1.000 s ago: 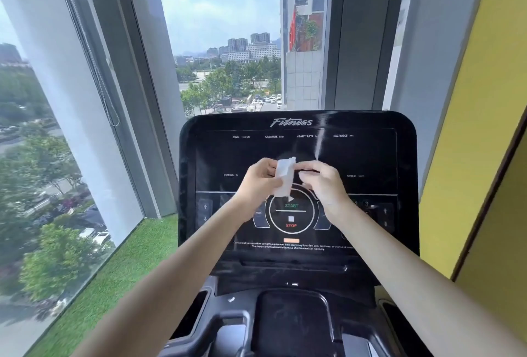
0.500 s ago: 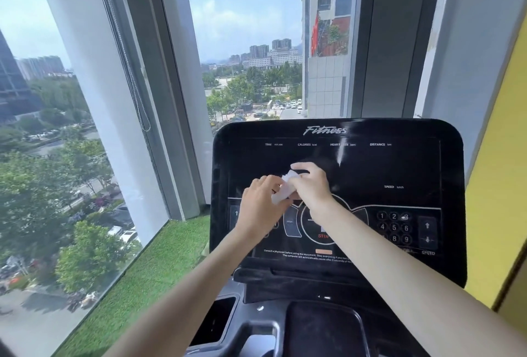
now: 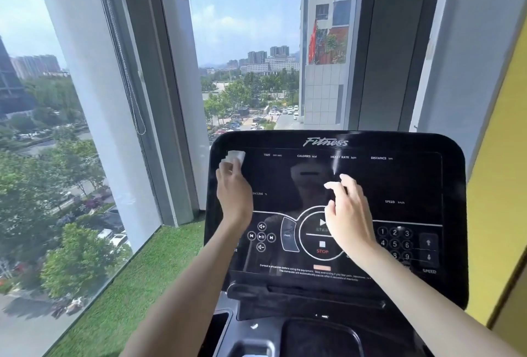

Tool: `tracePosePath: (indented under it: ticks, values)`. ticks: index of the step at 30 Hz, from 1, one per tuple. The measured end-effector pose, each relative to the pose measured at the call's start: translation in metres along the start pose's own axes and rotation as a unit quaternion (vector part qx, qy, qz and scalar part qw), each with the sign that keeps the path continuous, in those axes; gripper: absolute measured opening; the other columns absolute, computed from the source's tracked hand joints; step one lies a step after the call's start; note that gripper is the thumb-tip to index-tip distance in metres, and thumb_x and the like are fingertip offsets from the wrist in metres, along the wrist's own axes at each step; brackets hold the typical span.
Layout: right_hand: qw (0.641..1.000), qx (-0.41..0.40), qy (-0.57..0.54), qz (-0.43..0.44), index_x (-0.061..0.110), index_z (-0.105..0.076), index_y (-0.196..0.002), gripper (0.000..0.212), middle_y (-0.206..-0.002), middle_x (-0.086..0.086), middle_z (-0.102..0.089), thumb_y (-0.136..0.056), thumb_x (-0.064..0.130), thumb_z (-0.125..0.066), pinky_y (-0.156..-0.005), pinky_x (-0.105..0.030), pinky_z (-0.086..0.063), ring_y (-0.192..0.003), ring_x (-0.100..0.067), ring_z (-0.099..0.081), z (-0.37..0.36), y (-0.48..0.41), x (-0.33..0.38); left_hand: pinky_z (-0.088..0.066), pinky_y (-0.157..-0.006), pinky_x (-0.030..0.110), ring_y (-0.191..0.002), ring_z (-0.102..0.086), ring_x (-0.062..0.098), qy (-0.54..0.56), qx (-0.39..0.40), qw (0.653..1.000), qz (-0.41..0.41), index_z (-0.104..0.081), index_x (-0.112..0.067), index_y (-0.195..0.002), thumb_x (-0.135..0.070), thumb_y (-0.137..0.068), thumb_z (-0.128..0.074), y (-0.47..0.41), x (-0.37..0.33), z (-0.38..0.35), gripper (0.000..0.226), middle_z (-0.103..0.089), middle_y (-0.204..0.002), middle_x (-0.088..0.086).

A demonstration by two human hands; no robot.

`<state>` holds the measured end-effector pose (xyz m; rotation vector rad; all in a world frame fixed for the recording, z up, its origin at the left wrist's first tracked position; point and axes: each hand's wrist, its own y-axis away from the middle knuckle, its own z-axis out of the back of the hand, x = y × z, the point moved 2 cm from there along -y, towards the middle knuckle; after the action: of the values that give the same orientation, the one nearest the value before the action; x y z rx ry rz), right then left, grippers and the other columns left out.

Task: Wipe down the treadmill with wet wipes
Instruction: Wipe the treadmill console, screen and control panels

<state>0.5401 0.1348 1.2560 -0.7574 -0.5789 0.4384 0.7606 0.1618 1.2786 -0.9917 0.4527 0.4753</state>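
Hands: left hand (image 3: 233,197) holds the wet wipe (image 3: 236,155) flat against the treadmill console (image 3: 399,180). Its fingers lie over the lower part of the wipe, but blur hides the exact grip. The wipe is white and folded small, and it sits at the upper left corner of the console's dark panel, just left of the TIME label.

Right hand (image 3: 348,211) has its fingers spread and loose and holds nothing. It is in front of the panel's middle, overlapping the right side of the round START/STOP dial (image 3: 321,248). Whether the fingertips touch the glass cannot be told.

Number keypad (image 3: 395,244) is near the lower right edge, and the media buttons (image 3: 261,236) are near the lower left.

Containers: below the console's bottom edge, the left side pocket (image 3: 221,328) is dark inside, so its contents cannot be made out. The central recess (image 3: 319,336) shows only a dark surface.

Surroundings: green turf (image 3: 128,285) lies along the window (image 3: 242,43). A bead cord (image 3: 128,71) hangs at the frame. A yellow wall (image 3: 499,185) stands to the right.
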Motion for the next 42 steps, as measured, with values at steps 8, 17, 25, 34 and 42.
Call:
tracePosePath:
  ticks: [8, 17, 25, 34, 42]
  values:
    - [0.999, -0.014, 0.031, -0.015, 0.000, -0.061, -0.112, 0.048, -0.130, -0.025, -0.051, -0.066, -0.016, -0.060, -0.092, -0.048, -0.046, -0.112, -0.039, -0.053, 0.014, 0.011, -0.043, -0.045, -0.054, 0.037, -0.071, -0.044, 0.027, 0.081, 0.152, 0.955, -0.243, -0.060, 0.001, -0.101, 0.016, -0.071, -0.040, 0.075, -0.092, -0.046, 0.039, -0.045, -0.090, 0.008]
    - [0.999, -0.015, 0.031, -0.023, 0.000, -0.061, -0.111, 0.048, -0.130, -0.024, -0.051, -0.067, -0.017, -0.058, -0.092, -0.047, -0.048, -0.112, -0.039, -0.053, 0.028, 0.020, -0.075, -0.031, -0.068, 0.009, -0.091, -0.046, 0.014, 0.104, -0.073, 0.989, 0.079, -0.064, -0.025, -0.115, 0.005, -0.090, -0.039, 0.012, -0.017, -0.003, 0.045, -0.043, -0.105, 0.000]
    - [0.999, -0.028, 0.025, -0.027, 0.001, -0.063, -0.106, 0.044, -0.128, -0.025, -0.053, -0.067, -0.017, -0.060, -0.093, -0.046, -0.048, -0.112, -0.039, -0.053, 0.044, 0.022, -0.101, -0.043, -0.077, 0.040, -0.096, -0.044, 0.038, 0.126, 0.020, 0.991, -0.043, -0.049, 0.002, -0.120, -0.002, -0.085, -0.033, 0.091, -0.115, -0.072, 0.039, -0.048, -0.108, 0.025]
    - [0.999, -0.024, 0.007, -0.022, -0.001, -0.059, -0.114, 0.048, -0.131, -0.024, -0.050, -0.068, -0.016, -0.059, -0.095, -0.049, -0.046, -0.116, -0.040, -0.050, 0.053, 0.027, -0.116, -0.041, -0.078, 0.010, -0.076, -0.042, 0.008, 0.271, 0.061, 0.944, -0.181, -0.066, -0.008, -0.119, 0.013, -0.085, -0.047, 0.116, -0.168, -0.049, 0.044, -0.040, -0.088, 0.002]
    - [0.999, -0.028, -0.010, -0.015, -0.002, -0.061, -0.109, 0.047, -0.128, -0.027, -0.052, -0.065, -0.019, -0.057, -0.092, -0.048, -0.047, -0.110, -0.043, -0.053, 0.050, 0.027, -0.106, -0.034, -0.077, 0.012, -0.093, -0.049, 0.016, 0.161, -0.042, 0.977, 0.133, -0.054, -0.008, -0.133, 0.009, -0.092, -0.039, 0.056, -0.060, -0.014, 0.047, -0.042, -0.108, 0.005]
